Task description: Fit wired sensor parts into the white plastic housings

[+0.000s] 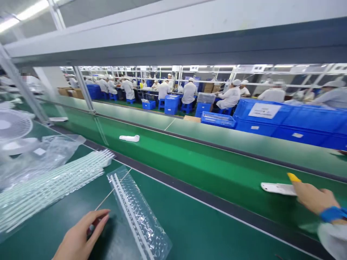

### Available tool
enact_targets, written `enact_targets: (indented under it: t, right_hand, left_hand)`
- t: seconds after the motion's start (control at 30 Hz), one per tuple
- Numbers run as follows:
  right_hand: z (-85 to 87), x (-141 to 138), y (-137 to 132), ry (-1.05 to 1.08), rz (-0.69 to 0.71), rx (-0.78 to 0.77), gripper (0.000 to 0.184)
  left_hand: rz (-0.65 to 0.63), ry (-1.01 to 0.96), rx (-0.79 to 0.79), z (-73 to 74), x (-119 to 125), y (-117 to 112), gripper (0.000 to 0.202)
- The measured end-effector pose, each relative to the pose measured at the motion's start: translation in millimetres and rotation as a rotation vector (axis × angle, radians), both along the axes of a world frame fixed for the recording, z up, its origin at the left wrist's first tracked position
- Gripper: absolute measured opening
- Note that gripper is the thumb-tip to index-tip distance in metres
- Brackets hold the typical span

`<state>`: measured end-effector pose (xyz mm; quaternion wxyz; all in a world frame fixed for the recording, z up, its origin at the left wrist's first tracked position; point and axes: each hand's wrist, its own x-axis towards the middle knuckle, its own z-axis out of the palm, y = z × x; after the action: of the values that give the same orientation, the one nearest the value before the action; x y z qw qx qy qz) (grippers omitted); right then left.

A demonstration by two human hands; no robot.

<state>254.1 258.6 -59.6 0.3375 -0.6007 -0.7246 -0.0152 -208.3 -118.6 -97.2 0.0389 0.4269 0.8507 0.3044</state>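
My right hand (316, 196), with a yellow covering on one fingertip and a blue band at the wrist, grips the end of a long white plastic part (278, 188) over the green conveyor belt (189, 155). My left hand (84, 231) is at the near worktable (206, 224), its fingers curled round a small dark thing that is mostly hidden. Just right of it lies a clear bubble-wrap bag (146, 213) with thin white strips inside. Farther up the belt rests a second white plastic part (129, 138), apart from both hands.
Bundled white strips in plastic (54, 184) lie at left, near crumpled clear bags (59, 148) and a white fan (13, 126). A metal post (82, 88) and an overhead shelf (173, 39) frame the line. Beyond stand blue crates (260, 126) and several seated people in white.
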Motion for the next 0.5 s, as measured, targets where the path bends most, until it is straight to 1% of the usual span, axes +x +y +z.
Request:
enact_targets:
  t: [0.07, 0.1, 0.17, 0.2, 0.27, 0.3, 0.33, 0.37, 0.43, 0.5]
  right_hand:
    - [-1.9, -6.6, 4.7, -0.091, 0.02, -0.097, 0.03]
    - [-3.4, -15.5, 3.2, -0.15, 0.051, -0.137, 0.029]
    - [-7.3, -45.5, -10.2, -0.235, 0.161, -0.179, 0.017]
    - [-9.3, -65.6, -22.6, -0.267, 0.229, -0.188, 0.01]
    - [-12.2, -111.7, -56.9, -0.342, 0.39, -0.175, 0.018]
    - [-13.0, -135.1, -76.5, -0.369, 0.449, -0.16, 0.018]
    - [-13.3, -157.0, -96.1, -0.441, 0.536, -0.109, 0.016]
    - [-13.1, -176.4, -114.2, -0.512, 0.599, -0.056, 0.013]
    - [-11.6, -204.4, -142.5, -0.6, 0.653, 0.006, 0.009]
    - [-9.3, -217.1, -159.8, -0.628, 0.661, 0.055, 0.011]
  left_hand:
    - [0.04, 0.002, -0.075, 5.2, -2.2, 10.5, 0.045]
    - [0.059, 0.021, -0.106, 6.2, -4.3, 18.7, 0.046]
    - [0.108, 0.073, -0.158, 5.8, -11.9, 38.8, 0.05]
    - [0.135, 0.095, -0.173, 5.1, -16.9, 49.7, 0.054]
    - [0.203, 0.135, -0.19, 4.3, -27.1, 69.7, 0.065]
    - [0.235, 0.154, -0.193, 4.5, -30.8, 77.7, 0.069]
    - [0.259, 0.17, -0.193, 5.1, -32.6, 83.4, 0.071]
    - [0.269, 0.184, -0.188, 5.9, -32.0, 86.4, 0.069]
    - [0.251, 0.206, -0.172, 7.1, -22.1, 83.7, 0.063]
    - [0.155, 0.226, -0.141, 5.7, -2.6, 70.2, 0.056]
